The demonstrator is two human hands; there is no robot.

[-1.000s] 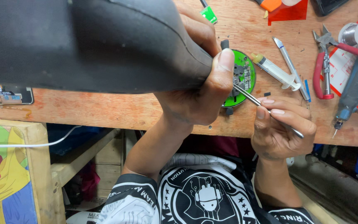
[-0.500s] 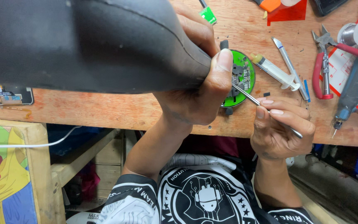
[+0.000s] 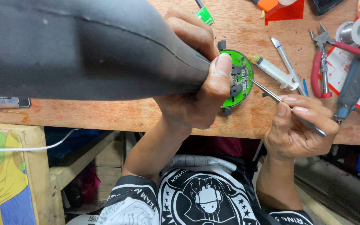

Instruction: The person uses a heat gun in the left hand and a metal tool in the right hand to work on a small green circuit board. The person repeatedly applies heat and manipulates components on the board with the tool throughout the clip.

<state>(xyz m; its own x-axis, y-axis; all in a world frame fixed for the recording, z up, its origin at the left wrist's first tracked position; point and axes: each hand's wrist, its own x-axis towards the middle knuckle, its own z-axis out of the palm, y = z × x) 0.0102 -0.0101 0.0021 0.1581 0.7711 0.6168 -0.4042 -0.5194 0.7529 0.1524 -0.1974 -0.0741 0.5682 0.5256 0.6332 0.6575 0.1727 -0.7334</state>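
While the left hand (image 3: 196, 83) grips a large black padded object (image 3: 84, 50), its thumb presses the round green circuit board (image 3: 237, 79). The right hand (image 3: 298, 125) pinches metal tweezers (image 3: 286, 108), tips on the board.

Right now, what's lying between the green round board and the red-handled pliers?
In the head view, a syringe and a slim grey pen-like tool lie between the green circuit board and pliers.

Blocked on the left by a big black cover (image 3: 84, 50) held over the tabletop (image 3: 105, 112). Crowded right of the green board (image 3: 241, 79): syringe (image 3: 273, 71), pen (image 3: 287, 64), red pliers (image 3: 321, 62), grey tool (image 3: 355, 81). Open wood only along the near edge, below the cover, and between board and syringe.
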